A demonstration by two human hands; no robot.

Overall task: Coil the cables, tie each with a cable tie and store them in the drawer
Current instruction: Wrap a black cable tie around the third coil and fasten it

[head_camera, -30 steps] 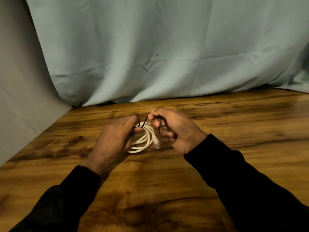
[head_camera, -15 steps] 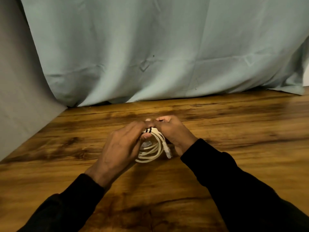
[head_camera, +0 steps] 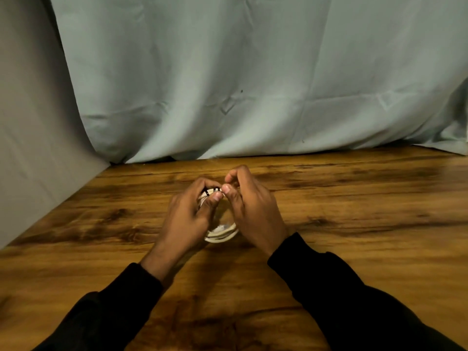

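Note:
A coiled white cable [head_camera: 221, 235] is held between both hands just above the wooden table [head_camera: 354, 224]. A thin black cable tie [head_camera: 212, 191] wraps the top of the coil in two dark bands. My left hand [head_camera: 188, 216] grips the coil's left side, thumb pressed near the tie. My right hand [head_camera: 249, 207] curls around the right side, its thumb and fingers pinching at the tie. Most of the coil is hidden behind the hands; only its lower loops and the tied top show.
A pale blue cloth [head_camera: 253, 84] hangs along the table's back edge. A grey wall [head_camera: 30, 148] borders the table on the left. No drawer is in view.
The loose tie end that stuck up a second ago now lies wrapped around the coil. Both hands have closed in around the coil, covering more of it.

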